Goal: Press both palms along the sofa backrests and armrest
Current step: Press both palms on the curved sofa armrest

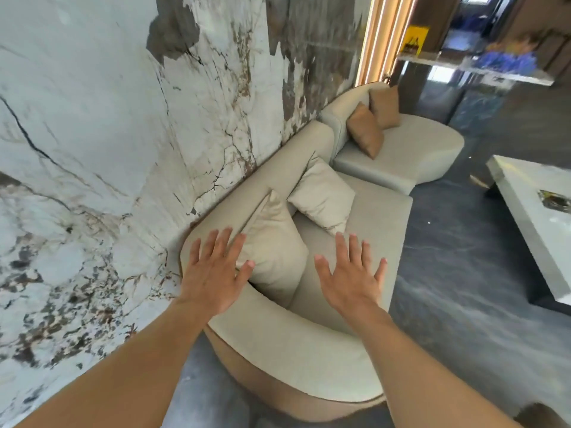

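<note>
Both our hands are spread flat with fingers splayed, gripping nothing. Left hand (213,273), left of frame centre, lies over the rounded corner where the sofa (296,353) backrest bends into the armrest, its thumb at the edge of a cream cushion (275,257). Right hand (352,279), just right of centre, is above the armrest and seat; contact cannot be confirmed. Sofa: pale beige fabric, curved armrest across lower centre, backrest running to upper right along a marbled wall (92,149).
</note>
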